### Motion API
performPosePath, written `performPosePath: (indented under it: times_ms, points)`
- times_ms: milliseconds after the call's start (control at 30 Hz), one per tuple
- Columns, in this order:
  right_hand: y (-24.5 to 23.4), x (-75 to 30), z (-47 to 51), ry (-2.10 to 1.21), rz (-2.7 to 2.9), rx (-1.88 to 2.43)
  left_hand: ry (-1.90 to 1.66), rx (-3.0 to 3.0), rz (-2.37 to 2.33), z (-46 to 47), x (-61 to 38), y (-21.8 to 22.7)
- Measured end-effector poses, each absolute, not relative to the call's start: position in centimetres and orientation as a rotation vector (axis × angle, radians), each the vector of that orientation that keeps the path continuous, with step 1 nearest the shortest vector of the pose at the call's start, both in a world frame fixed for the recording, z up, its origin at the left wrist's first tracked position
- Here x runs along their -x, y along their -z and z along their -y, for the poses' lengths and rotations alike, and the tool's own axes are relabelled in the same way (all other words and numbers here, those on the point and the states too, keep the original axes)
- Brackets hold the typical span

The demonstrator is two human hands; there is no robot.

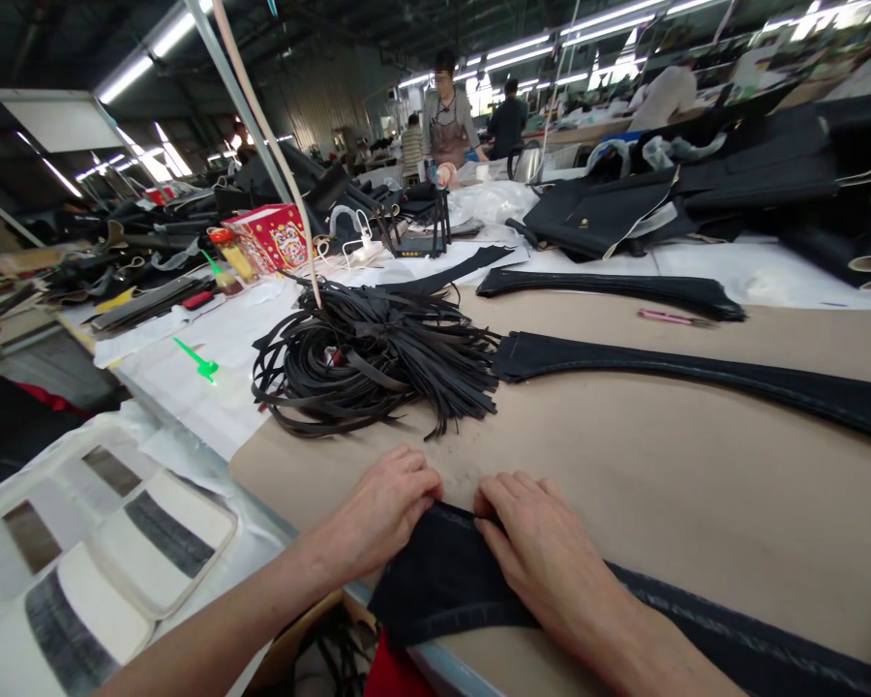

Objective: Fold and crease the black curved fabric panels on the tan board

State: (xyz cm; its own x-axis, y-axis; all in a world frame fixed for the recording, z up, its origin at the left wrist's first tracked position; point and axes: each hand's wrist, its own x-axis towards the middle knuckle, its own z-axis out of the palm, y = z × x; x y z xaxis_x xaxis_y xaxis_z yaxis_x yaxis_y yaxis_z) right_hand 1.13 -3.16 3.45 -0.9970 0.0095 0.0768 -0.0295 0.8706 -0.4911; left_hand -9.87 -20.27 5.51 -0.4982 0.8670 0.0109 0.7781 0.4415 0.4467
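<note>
Both my hands rest on a long black leather piece (442, 581) lying on the brown board (624, 455) at the table's near edge. My left hand (388, 508) curls its fingers over the piece's top edge, pinching it. My right hand (537, 557) lies on the leather beside it, fingertips pressed onto the same edge. Just beyond my hands sits a tangled heap of thin black leather strips (367, 353).
Two more long black leather pieces (697, 373) (610, 287) lie to the right, with a pink tool (668, 317) between them. A green plastic tool (197, 360), a red box (272, 235) and white trays (102, 552) are at left. Stacked black leather fills the far right. People stand at the back.
</note>
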Motion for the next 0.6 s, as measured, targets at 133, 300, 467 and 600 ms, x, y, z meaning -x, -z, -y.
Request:
performPosePath:
  times_ms: [133,300,467,600]
  points:
    - [-2.9,-1.3,2.5,-0.877,2.904,-0.161,-0.585,-1.551,-2.520,20.5,9.9,-4.9]
    - [-2.2,-1.9,2.2,-0.708,2.834,-0.360,-0.399,-1.933,-2.543,21.3,9.6,-4.3]
    - [-1.2,-2.6,2.6,-0.483,2.759,-0.499,-0.268,-2.276,-2.534,22.0,9.1,-3.9]
    - [-0.6,-3.2,2.9,-0.355,2.791,-0.525,-0.229,-2.301,-2.535,22.9,9.2,-3.5]
